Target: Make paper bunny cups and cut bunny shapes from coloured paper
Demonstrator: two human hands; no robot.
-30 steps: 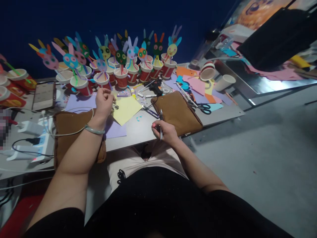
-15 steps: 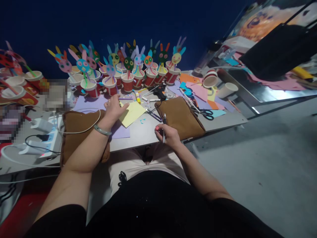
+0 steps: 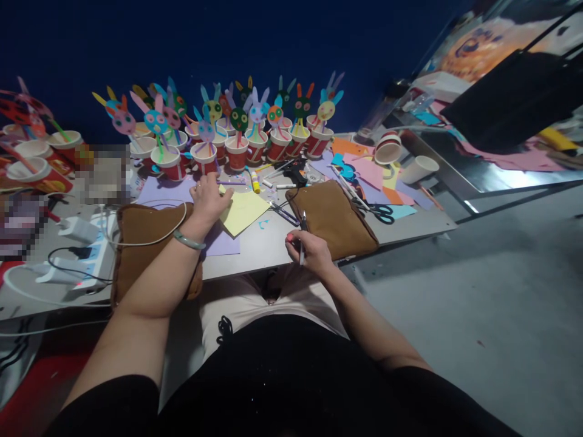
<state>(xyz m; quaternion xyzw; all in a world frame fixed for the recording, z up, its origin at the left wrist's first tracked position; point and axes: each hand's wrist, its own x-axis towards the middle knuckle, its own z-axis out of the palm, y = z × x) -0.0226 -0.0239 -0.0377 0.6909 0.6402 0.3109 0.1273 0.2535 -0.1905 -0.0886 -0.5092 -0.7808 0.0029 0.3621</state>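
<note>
My left hand (image 3: 207, 199), a bracelet on its wrist, reaches over the purple paper (image 3: 223, 244). Its fingers are apart, thumb beside the upper left corner of a yellow sheet (image 3: 245, 211); the fingertips partly hide behind the hand. A purple pen (image 3: 231, 182) lies just beyond. Near the table's front edge, my right hand (image 3: 313, 250) is closed round a slim pen (image 3: 303, 226) with a dark upper part and pale barrel, its tip pointing away from me. A small red thing (image 3: 289, 238) shows at those fingertips; I cannot make out what it is.
Red paper cups (image 3: 237, 152) with paper rabbit heads line the back. Brown cushions (image 3: 339, 218) flank the work spot. Scissors (image 3: 381, 212), a glue gun (image 3: 297, 172), a glue stick (image 3: 255, 182) and coloured paper lie about. A power strip (image 3: 96, 258) with cables sits left.
My left hand has drawn slightly left, its thumb pulling back toward the yellow sheet's corner. My right hand keeps its hold on the pen. The view has shifted a little.
</note>
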